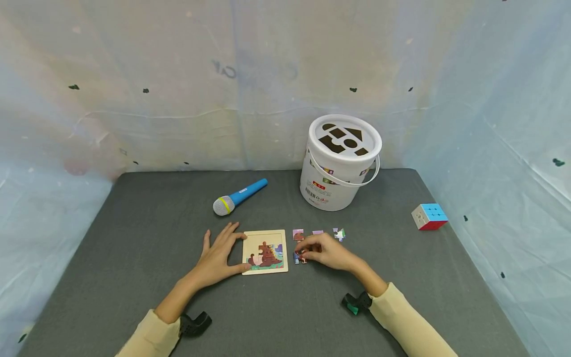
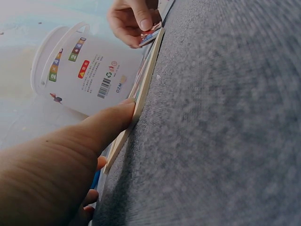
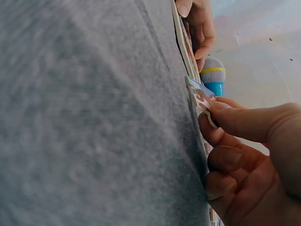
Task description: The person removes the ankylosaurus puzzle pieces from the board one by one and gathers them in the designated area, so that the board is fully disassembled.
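A square wooden puzzle board [image 1: 253, 239] lies on the grey table, partly filled with pieces showing a brown animal picture [image 1: 269, 256]. My left hand [image 1: 217, 257] is spread at its left side. The thumb rests on the lower left edge and the index finger touches the upper left corner. Just right of the board, my right hand [image 1: 329, 252] pinches a puzzle piece [image 3: 201, 94] between thumb and index finger, tilted up in the right wrist view. Behind that hand lie loose puzzle pieces: a pinkish one [image 1: 298, 234], one partly hidden [image 1: 317, 232], and one white and green [image 1: 340, 234].
A blue toy microphone [image 1: 241, 196] lies behind the board. The white lidded bucket [image 1: 332, 181] with shape holes and a handle stands at the back. Near the right table edge sits a puzzle cube [image 1: 430, 216]. Plastic sheeting [image 1: 276, 59] hangs around the table.
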Demonstrator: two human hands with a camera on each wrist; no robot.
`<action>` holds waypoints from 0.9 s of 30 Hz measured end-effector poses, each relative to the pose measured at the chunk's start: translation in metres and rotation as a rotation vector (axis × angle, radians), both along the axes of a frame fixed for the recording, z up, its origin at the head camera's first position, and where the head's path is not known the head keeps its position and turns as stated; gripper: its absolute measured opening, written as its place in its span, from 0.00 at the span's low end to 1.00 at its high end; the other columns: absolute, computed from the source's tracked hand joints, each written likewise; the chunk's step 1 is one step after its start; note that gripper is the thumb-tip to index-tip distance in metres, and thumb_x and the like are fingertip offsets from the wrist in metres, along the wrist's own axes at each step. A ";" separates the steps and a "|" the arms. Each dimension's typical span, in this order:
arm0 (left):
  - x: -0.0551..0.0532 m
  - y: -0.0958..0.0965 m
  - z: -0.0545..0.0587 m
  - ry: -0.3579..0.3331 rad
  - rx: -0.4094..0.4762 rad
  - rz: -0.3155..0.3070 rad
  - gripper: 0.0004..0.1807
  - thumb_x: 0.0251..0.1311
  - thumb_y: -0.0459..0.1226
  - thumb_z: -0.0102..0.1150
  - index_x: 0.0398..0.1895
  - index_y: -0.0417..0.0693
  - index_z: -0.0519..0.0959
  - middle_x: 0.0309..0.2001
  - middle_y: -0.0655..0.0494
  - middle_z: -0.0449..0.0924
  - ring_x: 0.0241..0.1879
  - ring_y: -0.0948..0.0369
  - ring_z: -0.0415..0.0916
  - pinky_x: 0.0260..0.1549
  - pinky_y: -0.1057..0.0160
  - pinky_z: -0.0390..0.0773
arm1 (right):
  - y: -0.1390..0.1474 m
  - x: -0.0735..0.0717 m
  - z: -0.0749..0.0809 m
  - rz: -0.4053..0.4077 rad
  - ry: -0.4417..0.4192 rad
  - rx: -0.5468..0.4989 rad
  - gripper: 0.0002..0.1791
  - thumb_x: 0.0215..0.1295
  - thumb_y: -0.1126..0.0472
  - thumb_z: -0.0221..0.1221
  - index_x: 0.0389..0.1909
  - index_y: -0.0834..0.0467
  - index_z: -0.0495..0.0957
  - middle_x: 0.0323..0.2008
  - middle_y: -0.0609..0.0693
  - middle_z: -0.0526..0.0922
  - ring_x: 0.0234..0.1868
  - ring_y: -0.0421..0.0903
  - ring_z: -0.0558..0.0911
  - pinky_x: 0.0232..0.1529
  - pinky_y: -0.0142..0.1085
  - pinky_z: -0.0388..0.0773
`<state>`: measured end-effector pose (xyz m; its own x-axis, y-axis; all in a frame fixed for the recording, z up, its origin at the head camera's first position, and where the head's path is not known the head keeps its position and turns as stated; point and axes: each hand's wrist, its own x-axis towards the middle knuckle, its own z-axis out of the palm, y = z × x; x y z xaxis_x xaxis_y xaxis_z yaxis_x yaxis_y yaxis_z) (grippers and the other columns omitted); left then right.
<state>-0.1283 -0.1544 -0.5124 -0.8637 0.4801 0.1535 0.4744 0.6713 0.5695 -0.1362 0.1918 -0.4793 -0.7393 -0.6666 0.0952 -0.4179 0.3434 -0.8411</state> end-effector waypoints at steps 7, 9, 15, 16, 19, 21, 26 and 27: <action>0.000 0.000 0.001 0.002 -0.001 -0.001 0.42 0.52 0.62 0.69 0.66 0.53 0.69 0.77 0.41 0.51 0.77 0.42 0.42 0.63 0.26 0.27 | 0.002 0.002 -0.002 -0.018 0.024 0.008 0.09 0.64 0.73 0.63 0.45 0.64 0.85 0.37 0.55 0.86 0.22 0.40 0.71 0.23 0.29 0.69; 0.000 0.000 0.001 0.002 -0.004 -0.001 0.42 0.52 0.62 0.69 0.66 0.53 0.69 0.77 0.41 0.51 0.77 0.42 0.42 0.63 0.26 0.26 | 0.002 0.002 -0.003 -0.024 0.031 0.021 0.09 0.64 0.71 0.64 0.44 0.61 0.85 0.34 0.51 0.85 0.22 0.38 0.70 0.23 0.29 0.69; 0.000 0.000 0.001 0.003 -0.004 -0.001 0.42 0.52 0.62 0.69 0.66 0.53 0.69 0.77 0.41 0.51 0.77 0.42 0.42 0.63 0.26 0.26 | 0.000 0.005 -0.002 -0.051 0.103 0.123 0.11 0.61 0.68 0.68 0.44 0.57 0.84 0.26 0.44 0.77 0.22 0.34 0.68 0.24 0.28 0.67; 0.000 0.000 0.001 0.004 -0.004 -0.001 0.42 0.52 0.62 0.69 0.66 0.53 0.68 0.77 0.41 0.51 0.77 0.42 0.42 0.63 0.26 0.26 | -0.001 0.006 -0.001 -0.054 0.120 0.139 0.12 0.60 0.67 0.69 0.44 0.57 0.84 0.26 0.44 0.77 0.22 0.33 0.67 0.25 0.28 0.67; 0.000 0.000 0.000 0.004 -0.007 0.000 0.42 0.52 0.63 0.68 0.66 0.53 0.68 0.77 0.41 0.51 0.77 0.42 0.42 0.63 0.26 0.26 | -0.002 0.009 0.002 -0.062 0.176 0.178 0.14 0.57 0.66 0.71 0.45 0.57 0.83 0.27 0.46 0.77 0.23 0.34 0.68 0.25 0.28 0.67; 0.000 0.000 0.000 0.004 -0.008 0.001 0.42 0.52 0.63 0.68 0.66 0.53 0.68 0.77 0.41 0.50 0.77 0.42 0.42 0.63 0.26 0.26 | -0.003 0.010 0.003 -0.061 0.212 0.189 0.14 0.56 0.66 0.72 0.44 0.58 0.83 0.27 0.47 0.77 0.24 0.36 0.69 0.26 0.28 0.67; 0.000 0.000 0.000 0.001 -0.009 0.003 0.43 0.52 0.63 0.69 0.66 0.54 0.68 0.77 0.41 0.50 0.77 0.42 0.42 0.63 0.26 0.26 | -0.003 0.013 0.003 -0.083 0.224 0.188 0.15 0.56 0.66 0.72 0.43 0.58 0.81 0.27 0.48 0.77 0.24 0.37 0.70 0.26 0.29 0.68; 0.000 0.000 0.000 -0.001 -0.010 0.003 0.43 0.52 0.63 0.69 0.66 0.54 0.68 0.77 0.41 0.50 0.77 0.42 0.41 0.63 0.26 0.26 | -0.003 0.013 0.004 -0.093 0.217 0.189 0.15 0.56 0.65 0.72 0.43 0.58 0.80 0.27 0.48 0.77 0.24 0.36 0.70 0.26 0.30 0.69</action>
